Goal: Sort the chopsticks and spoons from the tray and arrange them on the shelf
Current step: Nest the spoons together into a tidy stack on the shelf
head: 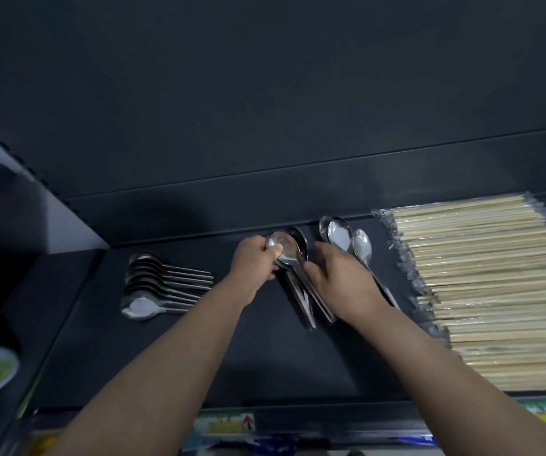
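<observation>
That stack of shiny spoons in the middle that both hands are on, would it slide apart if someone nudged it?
Probably. The middle spoon stack looks like smooth polished metal, nested loosely, so it would likely slip and fan out. It seems stiff, not floppy. On the flat shelf it should skid rather than roll.

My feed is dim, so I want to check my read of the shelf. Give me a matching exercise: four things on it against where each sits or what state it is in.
Things:
1. Fanned row of spoons
2. Stack of spoons
3. Wrapped chopsticks
4. Spoons beside the chopsticks

Places or states:
A. Right end of the shelf
B. Held by the left hand and right hand
C. Left side, handles pointing right
D. Lying past the right hand, bowls toward the back

Pairs: 1-C, 2-B, 3-A, 4-D
</observation>
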Action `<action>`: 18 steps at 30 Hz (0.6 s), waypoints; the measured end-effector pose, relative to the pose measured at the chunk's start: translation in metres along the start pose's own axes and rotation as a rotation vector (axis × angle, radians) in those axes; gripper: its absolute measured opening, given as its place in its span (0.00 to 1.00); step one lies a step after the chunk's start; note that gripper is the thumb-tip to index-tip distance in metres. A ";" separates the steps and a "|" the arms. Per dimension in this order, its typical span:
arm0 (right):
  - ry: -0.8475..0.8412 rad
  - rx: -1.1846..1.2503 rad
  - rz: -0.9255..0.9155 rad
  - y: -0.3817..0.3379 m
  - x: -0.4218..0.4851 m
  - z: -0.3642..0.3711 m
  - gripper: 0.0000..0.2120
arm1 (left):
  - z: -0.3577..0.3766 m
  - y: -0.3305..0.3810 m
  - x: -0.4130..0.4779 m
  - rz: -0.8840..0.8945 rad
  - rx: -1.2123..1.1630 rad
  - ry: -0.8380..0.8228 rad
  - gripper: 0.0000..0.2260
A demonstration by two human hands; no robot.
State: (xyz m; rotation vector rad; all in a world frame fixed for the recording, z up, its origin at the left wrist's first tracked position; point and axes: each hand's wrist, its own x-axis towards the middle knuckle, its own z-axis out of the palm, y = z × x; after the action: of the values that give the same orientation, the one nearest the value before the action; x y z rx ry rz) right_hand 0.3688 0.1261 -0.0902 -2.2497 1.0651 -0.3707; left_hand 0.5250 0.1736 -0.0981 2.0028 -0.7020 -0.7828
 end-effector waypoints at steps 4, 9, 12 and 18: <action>-0.257 0.234 0.114 -0.010 0.003 0.015 0.13 | -0.006 0.007 -0.011 0.005 -0.190 -0.026 0.06; -0.287 0.638 0.244 -0.019 -0.002 0.019 0.06 | -0.008 0.009 -0.019 0.068 -0.209 -0.108 0.06; -0.274 0.653 0.252 -0.020 -0.002 0.016 0.09 | -0.004 0.009 -0.022 0.050 -0.185 -0.128 0.06; -0.139 0.314 0.291 -0.004 0.002 0.013 0.12 | 0.000 0.008 -0.018 0.001 -0.164 -0.010 0.05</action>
State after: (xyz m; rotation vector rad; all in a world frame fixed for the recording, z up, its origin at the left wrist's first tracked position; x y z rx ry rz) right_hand 0.3788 0.1323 -0.0976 -1.7884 1.1522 -0.2352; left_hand 0.5115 0.1828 -0.0870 1.8518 -0.6241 -0.8241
